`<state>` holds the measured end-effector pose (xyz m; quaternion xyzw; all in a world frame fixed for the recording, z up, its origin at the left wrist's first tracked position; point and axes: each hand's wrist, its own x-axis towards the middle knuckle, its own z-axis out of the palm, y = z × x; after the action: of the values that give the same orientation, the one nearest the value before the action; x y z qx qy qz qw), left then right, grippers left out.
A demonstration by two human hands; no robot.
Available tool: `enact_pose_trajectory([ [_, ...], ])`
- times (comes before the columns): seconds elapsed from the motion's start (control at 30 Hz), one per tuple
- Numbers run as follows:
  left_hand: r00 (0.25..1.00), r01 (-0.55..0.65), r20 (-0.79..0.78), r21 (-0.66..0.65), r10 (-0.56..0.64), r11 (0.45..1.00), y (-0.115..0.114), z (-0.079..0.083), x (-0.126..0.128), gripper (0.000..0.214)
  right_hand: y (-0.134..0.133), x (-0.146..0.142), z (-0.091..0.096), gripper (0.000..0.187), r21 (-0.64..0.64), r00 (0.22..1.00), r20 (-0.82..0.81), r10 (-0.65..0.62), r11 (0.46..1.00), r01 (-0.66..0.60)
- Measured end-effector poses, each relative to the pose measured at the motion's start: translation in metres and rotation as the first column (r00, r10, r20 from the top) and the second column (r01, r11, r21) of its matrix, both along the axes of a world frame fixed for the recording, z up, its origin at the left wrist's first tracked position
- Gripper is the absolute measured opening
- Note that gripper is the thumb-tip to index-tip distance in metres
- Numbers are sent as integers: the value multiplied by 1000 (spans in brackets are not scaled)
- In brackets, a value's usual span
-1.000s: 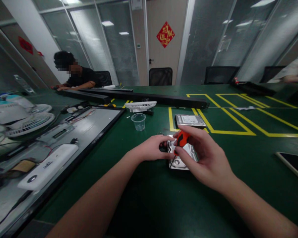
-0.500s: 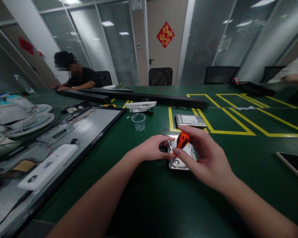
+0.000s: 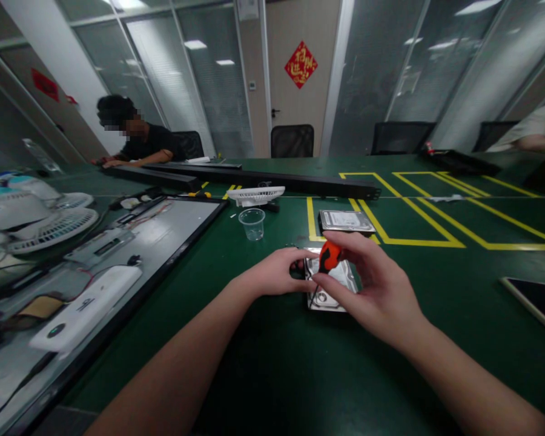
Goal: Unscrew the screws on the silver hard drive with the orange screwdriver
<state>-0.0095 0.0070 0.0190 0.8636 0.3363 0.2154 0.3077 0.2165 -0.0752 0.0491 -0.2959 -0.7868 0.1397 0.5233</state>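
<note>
A silver hard drive (image 3: 330,298) lies on the green table in front of me. My left hand (image 3: 281,272) grips its left side, thumb and fingers at the edge. In my right hand (image 3: 376,284) is a screwdriver (image 3: 330,254) with an orange and black handle. Its thin shaft slants down to the near left corner of the drive; whether the tip sits in a screw is too small to tell. Just beyond, a second hard drive (image 3: 346,221) rests on the table. A clear plastic cup (image 3: 252,225) stands to the left of it.
On the left lies a large flat panel (image 3: 163,242) with a white power bank-like device (image 3: 86,309), beside white fans (image 3: 49,230). A white fan part (image 3: 257,194) and long black bars (image 3: 290,181) are farther back. A phone (image 3: 533,303) lies right. A person (image 3: 149,139) sits across.
The screwdriver's handle has turned in my right fingers, showing a different side, and leans slightly more to the left. My left hand stays on the drive. The view has shifted slightly.
</note>
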Motion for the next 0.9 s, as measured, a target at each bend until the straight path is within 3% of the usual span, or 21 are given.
enact_pose_trajectory([
  [0.27,1000,-3,-1,4,3,1000,1,-1,0,60,-3,1,-1,66,-72,999,-3,40,997,-40],
  [0.53,999,-24,-41,17,25,1000,1,1,0,59,0,-1,-3,63,-37,1000,-21,-16,999,16],
  [0.9,1000,-6,-4,-1,6,1000,-1,2,0,48,-5,-3,1,62,-155,988,-95,122,979,-135],
])
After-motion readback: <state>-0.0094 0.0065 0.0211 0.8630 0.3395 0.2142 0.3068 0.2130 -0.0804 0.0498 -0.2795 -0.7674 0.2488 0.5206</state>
